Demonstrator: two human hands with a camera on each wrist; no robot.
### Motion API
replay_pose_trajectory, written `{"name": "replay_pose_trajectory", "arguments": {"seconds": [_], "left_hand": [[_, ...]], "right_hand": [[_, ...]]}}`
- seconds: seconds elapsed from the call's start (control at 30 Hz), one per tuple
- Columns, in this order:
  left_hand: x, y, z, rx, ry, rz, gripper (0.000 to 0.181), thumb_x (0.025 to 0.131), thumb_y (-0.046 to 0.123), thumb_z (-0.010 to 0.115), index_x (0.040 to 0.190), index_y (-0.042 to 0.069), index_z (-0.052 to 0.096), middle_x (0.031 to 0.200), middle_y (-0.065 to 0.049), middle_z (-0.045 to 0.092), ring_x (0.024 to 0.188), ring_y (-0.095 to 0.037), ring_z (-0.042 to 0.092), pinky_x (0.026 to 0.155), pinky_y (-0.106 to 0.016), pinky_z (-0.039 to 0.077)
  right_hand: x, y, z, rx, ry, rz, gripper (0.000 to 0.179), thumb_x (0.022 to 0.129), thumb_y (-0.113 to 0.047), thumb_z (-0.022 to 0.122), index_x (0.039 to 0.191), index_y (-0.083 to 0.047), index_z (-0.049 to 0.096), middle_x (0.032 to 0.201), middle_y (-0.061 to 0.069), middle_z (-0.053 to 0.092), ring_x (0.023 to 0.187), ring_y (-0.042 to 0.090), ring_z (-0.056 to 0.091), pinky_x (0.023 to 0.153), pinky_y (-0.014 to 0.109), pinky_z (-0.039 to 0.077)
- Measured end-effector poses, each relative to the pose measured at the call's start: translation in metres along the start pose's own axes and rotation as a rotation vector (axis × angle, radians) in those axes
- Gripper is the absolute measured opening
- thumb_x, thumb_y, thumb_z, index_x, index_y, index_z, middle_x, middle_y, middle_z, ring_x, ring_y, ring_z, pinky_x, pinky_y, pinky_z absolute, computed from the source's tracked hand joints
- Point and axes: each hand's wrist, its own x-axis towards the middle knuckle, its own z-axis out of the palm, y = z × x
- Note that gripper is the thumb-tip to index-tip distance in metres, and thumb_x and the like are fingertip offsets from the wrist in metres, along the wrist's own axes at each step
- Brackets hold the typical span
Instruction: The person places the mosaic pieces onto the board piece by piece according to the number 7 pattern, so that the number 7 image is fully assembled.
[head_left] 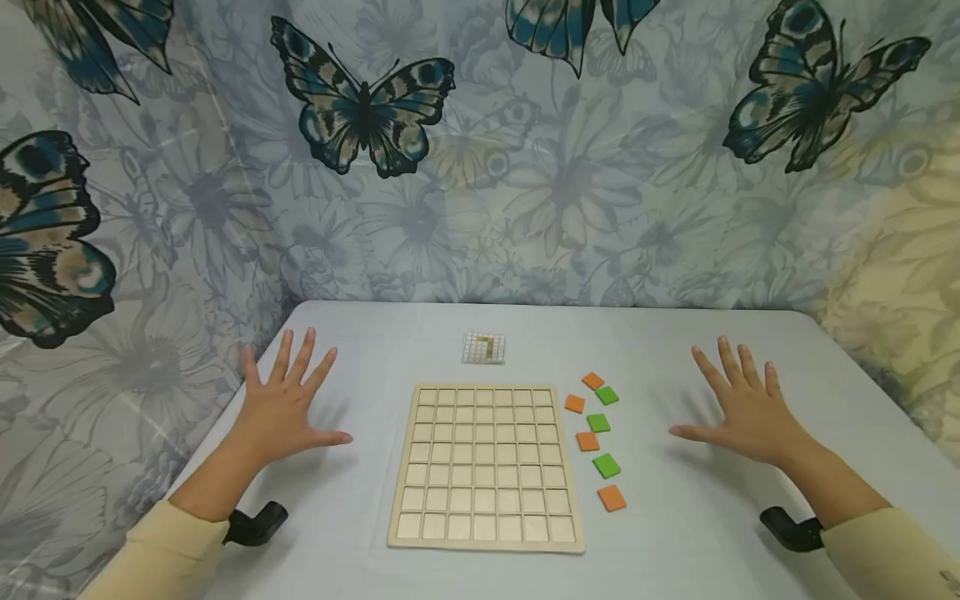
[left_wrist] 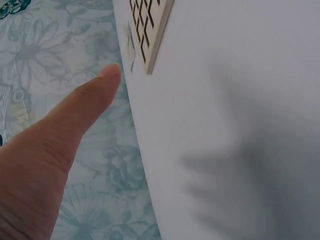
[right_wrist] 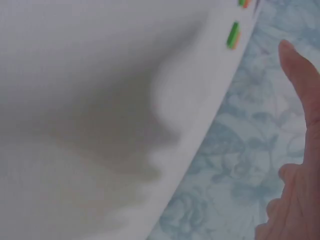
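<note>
In the head view, the pattern on the small grid card (head_left: 483, 357), ahead of the left hand (head_left: 279, 417) and to its right, is too small to read square by square. Behind both hands, black wrist cameras (head_left: 258, 525) go partly under sleeves (head_left: 153, 554) that the frame cuts off. The left edge crops the butterfly (head_left: 52, 250) left of the left hand. In the left wrist view, the grid board (left_wrist: 156, 45) past the thumb (left_wrist: 95, 97) runs out at the top. In the right wrist view, tiles (right_wrist: 233, 35) beyond the right hand (right_wrist: 297, 185) are blurred, the farthest clipped above.
</note>
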Motion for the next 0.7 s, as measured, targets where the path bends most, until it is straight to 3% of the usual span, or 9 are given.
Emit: {"name": "replay_pose_trajectory", "arguments": {"seconds": [0.2, 0.4, 0.57, 0.7], "left_hand": [[0.011, 0.025, 0.004, -0.193, -0.123, 0.033, 0.114, 0.059, 0.071, 0.070, 0.148, 0.014, 0.026, 0.157, -0.017, 0.002, 0.144, -0.039, -0.007, 0.104, -0.074, -0.008], [0.019, 0.044, 0.012, -0.446, -0.228, 0.112, 0.111, 0.059, 0.059, 0.078, 0.148, 0.018, 0.028, 0.157, -0.014, 0.008, 0.144, -0.040, 0.002, 0.105, -0.073, -0.004], [0.027, 0.058, 0.018, -0.598, -0.308, 0.157, 0.110, 0.059, 0.054, 0.081, 0.148, 0.016, 0.028, 0.157, -0.013, 0.011, 0.144, -0.040, 0.007, 0.108, -0.070, -0.001], [0.033, 0.066, 0.026, -0.648, -0.362, 0.158, 0.110, 0.062, 0.051, 0.081, 0.148, 0.013, 0.026, 0.156, -0.015, 0.012, 0.143, -0.040, 0.008, 0.110, -0.069, 0.001]], "right_hand": [[-0.002, -0.027, 0.000, 0.238, -0.089, 0.012, 0.110, 0.072, -0.053, 0.072, 0.149, -0.002, 0.012, 0.152, 0.031, -0.004, 0.137, 0.055, -0.004, 0.106, 0.072, -0.003], [-0.007, -0.051, 0.003, 0.464, -0.181, 0.021, 0.102, 0.074, -0.042, 0.075, 0.147, 0.003, 0.019, 0.152, 0.032, 0.002, 0.136, 0.055, 0.002, 0.102, 0.075, 0.010], [-0.012, -0.069, 0.006, 0.499, -0.217, 0.043, 0.098, 0.072, -0.043, 0.076, 0.145, -0.001, 0.027, 0.152, 0.028, 0.012, 0.135, 0.054, 0.016, 0.097, 0.075, 0.024], [-0.017, -0.080, 0.009, 0.521, -0.209, 0.026, 0.092, 0.072, -0.045, 0.076, 0.143, -0.003, 0.034, 0.150, 0.025, 0.023, 0.133, 0.052, 0.023, 0.096, 0.072, 0.028]]}}
